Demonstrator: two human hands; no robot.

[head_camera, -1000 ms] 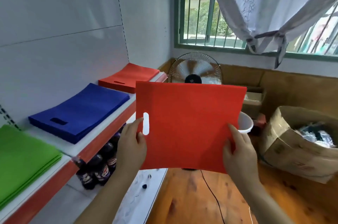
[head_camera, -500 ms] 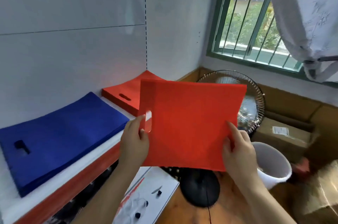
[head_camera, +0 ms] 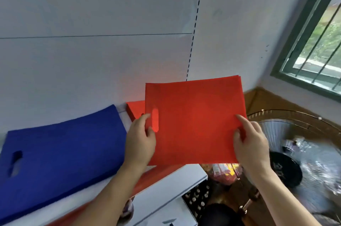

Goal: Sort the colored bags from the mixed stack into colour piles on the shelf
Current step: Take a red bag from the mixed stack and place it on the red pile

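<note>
A flat red bag (head_camera: pixel 195 120) with a slot handle is held level over the right end of the shelf. My left hand (head_camera: pixel 141 141) pinches its left edge beside the slot; my right hand (head_camera: pixel 251 142) pinches its lower right edge. Beneath it, mostly covered, lies the red pile (head_camera: pixel 135 109), of which only the left corner shows. Left of that pile sits the blue pile (head_camera: pixel 62 150) on the white shelf (head_camera: pixel 123 115). The green pile and the mixed stack are out of frame.
The shelf has a red front edge (head_camera: pixel 147 177) and a white back wall. A standing fan (head_camera: pixel 299 152) is at the lower right, with a barred window (head_camera: pixel 317 41) above it. Bottles (head_camera: pixel 197 198) stand on the level below the shelf.
My view has swung left and closer to the shelf. Both hands have carried the red bag forward until it hovers over the red pile; the grip is unchanged.
</note>
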